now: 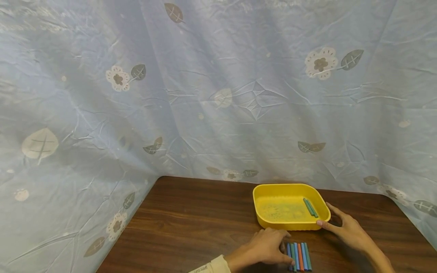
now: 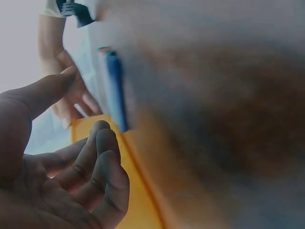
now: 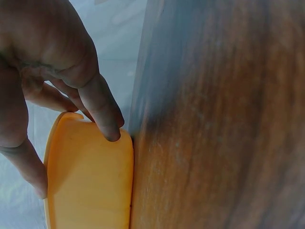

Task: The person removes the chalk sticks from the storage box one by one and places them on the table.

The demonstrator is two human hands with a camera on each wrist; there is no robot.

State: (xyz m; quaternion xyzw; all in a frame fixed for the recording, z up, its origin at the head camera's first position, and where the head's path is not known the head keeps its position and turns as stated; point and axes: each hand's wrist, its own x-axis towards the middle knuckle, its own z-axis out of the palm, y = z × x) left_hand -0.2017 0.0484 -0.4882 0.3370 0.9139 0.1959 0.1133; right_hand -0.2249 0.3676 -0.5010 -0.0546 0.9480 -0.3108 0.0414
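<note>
Several chalk sticks, blue, green and one orange-red, lie side by side in a row on the table. My left hand is at the row's left side, its thumb over the near end of the sticks. The left wrist view has its thumb and bent fingers apart, nothing between them, with the blue chalk beyond. Behind the row stands a yellow plastic tray. Two green chalk sticks lie in its right part. My right hand grips the tray's near right corner, thumb on the rim, fingers along the side.
The dark brown wooden table extends to the left of the tray. A pale curtain with leaf and flower prints hangs behind the table and along its left side. Chalk dust marks the tray floor.
</note>
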